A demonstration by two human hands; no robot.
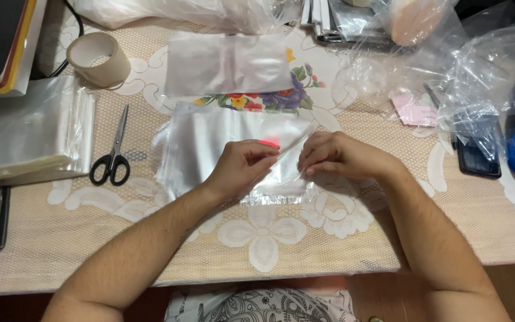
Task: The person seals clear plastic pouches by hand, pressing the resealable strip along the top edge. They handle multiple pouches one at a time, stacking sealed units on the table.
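A clear plastic bag lies flat on the lace tablecloth in front of me. My left hand pinches the bag's right end, fingers closed near a small red strip. My right hand pinches the same end from the other side, fingers curled on the thin plastic flap. The two hands almost touch above the bag's lower right corner.
Black-handled scissors lie left of the bag, beside a stack of clear bags. A tape roll stands at the back left. Another clear bag lies behind. Crumpled plastic, a pink paper and a dark phone sit right.
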